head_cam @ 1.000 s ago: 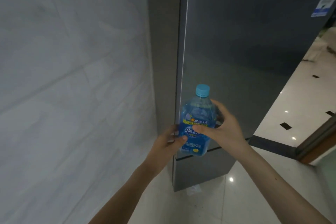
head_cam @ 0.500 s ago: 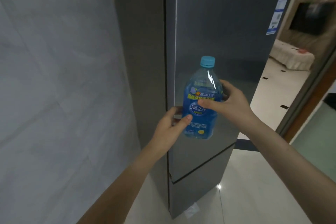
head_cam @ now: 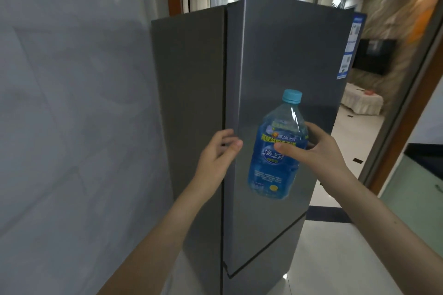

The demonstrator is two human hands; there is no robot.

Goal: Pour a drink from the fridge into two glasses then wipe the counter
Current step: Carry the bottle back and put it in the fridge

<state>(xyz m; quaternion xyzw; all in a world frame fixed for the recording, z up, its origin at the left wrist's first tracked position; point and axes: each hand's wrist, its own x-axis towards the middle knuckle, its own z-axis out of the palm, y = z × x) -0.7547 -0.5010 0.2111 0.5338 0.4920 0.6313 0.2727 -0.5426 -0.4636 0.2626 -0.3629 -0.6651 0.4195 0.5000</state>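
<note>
Two hands up: right hand [head_cam: 318,153] wraps the capped bottle [head_cam: 275,151]; left hand [head_cam: 220,151] (fingers loosely curled, holding nothing) at 9 o'clock touches fridge door [head_cam: 287,55] edge; push it flush, bottle upright

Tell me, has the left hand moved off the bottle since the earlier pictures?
Yes. The left hand has left the bottle and now lies to its left, at the fridge door edge.

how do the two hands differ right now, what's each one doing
The right hand grips the blue bottle round its middle, thumb across the label; the left hand holds nothing. The left hand's fingers curl at the edge of the fridge door, while the right hand hangs in front of the door. Both are bare and at about the same height.
</note>
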